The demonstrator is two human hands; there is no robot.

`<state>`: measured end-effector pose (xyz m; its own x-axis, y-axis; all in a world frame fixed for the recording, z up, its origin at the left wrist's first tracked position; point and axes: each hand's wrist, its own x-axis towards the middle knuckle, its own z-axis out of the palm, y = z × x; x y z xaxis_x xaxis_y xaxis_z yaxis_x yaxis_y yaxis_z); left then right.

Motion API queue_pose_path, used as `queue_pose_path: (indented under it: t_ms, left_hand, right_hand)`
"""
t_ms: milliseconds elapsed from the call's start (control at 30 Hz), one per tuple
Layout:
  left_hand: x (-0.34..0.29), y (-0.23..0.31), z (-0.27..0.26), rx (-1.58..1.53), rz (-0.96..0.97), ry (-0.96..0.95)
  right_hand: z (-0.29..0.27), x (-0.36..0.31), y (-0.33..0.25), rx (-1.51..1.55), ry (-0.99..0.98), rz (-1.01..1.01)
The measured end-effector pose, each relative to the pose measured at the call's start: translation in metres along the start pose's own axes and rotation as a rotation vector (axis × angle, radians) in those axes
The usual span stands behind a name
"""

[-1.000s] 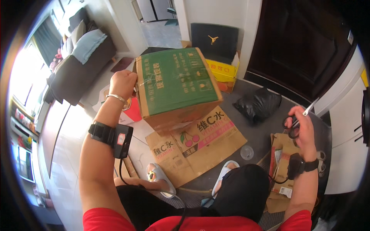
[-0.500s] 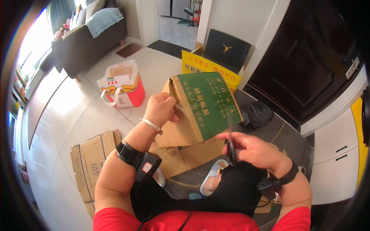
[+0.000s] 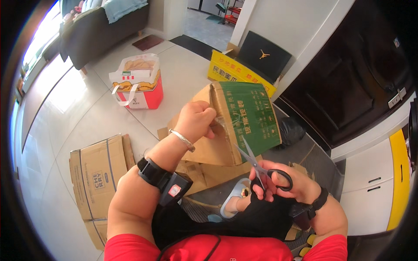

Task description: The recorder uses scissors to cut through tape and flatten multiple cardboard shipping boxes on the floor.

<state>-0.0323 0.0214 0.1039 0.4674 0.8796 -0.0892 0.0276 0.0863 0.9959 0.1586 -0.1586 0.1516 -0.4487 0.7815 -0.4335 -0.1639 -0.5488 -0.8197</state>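
Head view, first item: what is being listed?

One green-faced carton (image 3: 254,119), cardboard. It is tilting in front of the person, between the two hands, green face showing right, plain brown face left.

And the fingers?

Left hand (image 3: 197,119): fingers are curling tight at the carton's upper left edge, the carton lying directly to their right; exactly what they are pinching is hidden. Right hand (image 3: 287,179): fingers are hooking through the handles of one pair of scissors (image 3: 256,166), blades parted, tips pointing at the edge between the two faces. Whether they are touching it, I cannot tell.

What is standing in the way?

The left fist is covering part of that upper edge. The carton is hiding the lower part of one yellow box (image 3: 230,69) and some of one black plastic bag (image 3: 291,130). One flattened cardboard sheet (image 3: 204,175) is lying partly covered beneath.

Further out?

One black box (image 3: 263,56), rising behind the yellow wall. One red-and-white bucket (image 3: 150,95), sitting bagged at the left. Folded cartons (image 3: 98,174), strapped, lying nearer. One dark door (image 3: 348,65), standing at the right.
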Motion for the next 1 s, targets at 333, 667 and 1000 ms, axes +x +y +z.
queue_pose_path:
  t_ms: [333, 667, 1000]
  left_hand:
    - [-0.006, 0.001, 0.008, 0.019, -0.043, -0.101]
    - [-0.015, -0.003, 0.021, -0.002, -0.031, -0.154]
    - [-0.026, -0.004, 0.033, 0.115, -0.037, -0.193]
  right_hand:
    - [0.009, 0.025, -0.01, -0.268, 0.128, -0.027]
    - [0.021, 0.025, -0.008, -0.276, 0.32, 0.01]
    - [0.018, 0.024, -0.015, -0.232, 0.33, 0.048]
